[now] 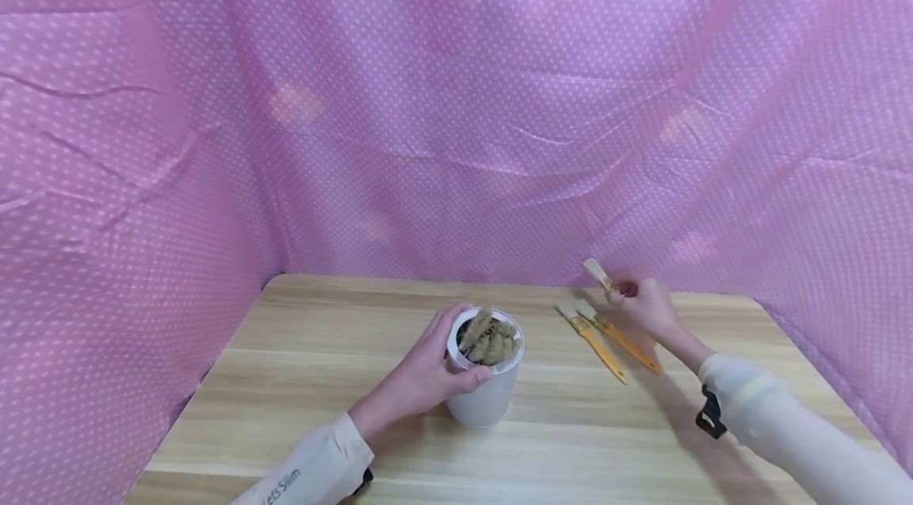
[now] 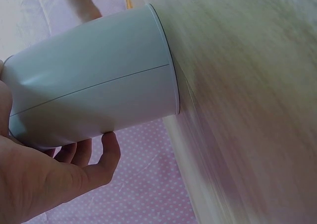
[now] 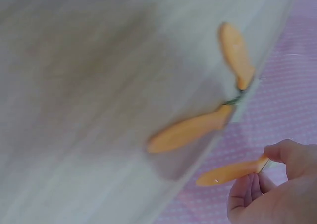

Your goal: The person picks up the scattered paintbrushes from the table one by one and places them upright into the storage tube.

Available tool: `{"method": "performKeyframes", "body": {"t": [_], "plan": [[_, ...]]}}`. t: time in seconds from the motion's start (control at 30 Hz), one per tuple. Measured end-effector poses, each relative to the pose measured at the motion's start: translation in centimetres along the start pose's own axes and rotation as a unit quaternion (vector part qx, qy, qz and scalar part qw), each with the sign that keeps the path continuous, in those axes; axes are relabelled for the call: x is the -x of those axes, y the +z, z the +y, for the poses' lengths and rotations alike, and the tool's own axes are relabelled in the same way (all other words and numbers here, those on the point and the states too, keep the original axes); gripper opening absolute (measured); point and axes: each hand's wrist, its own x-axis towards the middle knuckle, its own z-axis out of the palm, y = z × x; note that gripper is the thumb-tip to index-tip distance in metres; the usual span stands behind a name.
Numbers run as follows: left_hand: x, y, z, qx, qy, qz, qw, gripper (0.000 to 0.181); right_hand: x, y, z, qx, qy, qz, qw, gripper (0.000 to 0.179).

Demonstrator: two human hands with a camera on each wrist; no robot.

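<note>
My left hand (image 1: 428,370) grips a white cylindrical canister (image 1: 481,402) around its upper part, thumb on the near side and fingers on the far side. The canister stands upright, and crumpled brownish-green lumps (image 1: 492,342) show at its open top. Over the far right part of the table, my right hand (image 1: 647,307) pinches a flat paintbrush (image 3: 230,173) near its ferrule. Its pale bristles (image 1: 596,272) point up and to the left; its orange handle shows in the right wrist view. Below, two similar paintbrushes lie side by side, one left (image 1: 595,346) and one right (image 1: 631,345).
The wooden table (image 1: 299,394) has rounded far corners. Pink dotted cloth (image 1: 428,109) hangs behind it and along both sides. A black strap piece (image 1: 711,414) sits at the right sleeve, and the left sleeve (image 1: 314,461) bears dark lettering.
</note>
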Motion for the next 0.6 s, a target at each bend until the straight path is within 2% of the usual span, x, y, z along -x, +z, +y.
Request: {"method": "performKeyframes", "body": {"t": [0.17,0.27,0.47,0.6], "plan": [[0.0,0.0,-0.1,-0.004,0.001,0.001,1.0000,0.096,-0.4,-0.4,-1.5,-0.004,0.016,0.008,0.9998,0.029],[0.0,0.1,-0.1,-0.007,-0.004,0.001,1.0000,0.097,-0.3,-0.5,-3.0,-0.028,0.019,0.014,0.9993,0.029],[-0.1,0.0,-0.1,0.001,-0.006,-0.003,1.0000,0.097,0.1,-0.6,-8.1,-0.111,-0.008,-0.005,0.9938,0.031],[-0.1,0.0,-0.1,0.001,-0.003,-0.002,1.0000,0.097,0.3,-1.0,-11.4,-0.181,-0.019,-0.024,0.9830,0.034]]}}
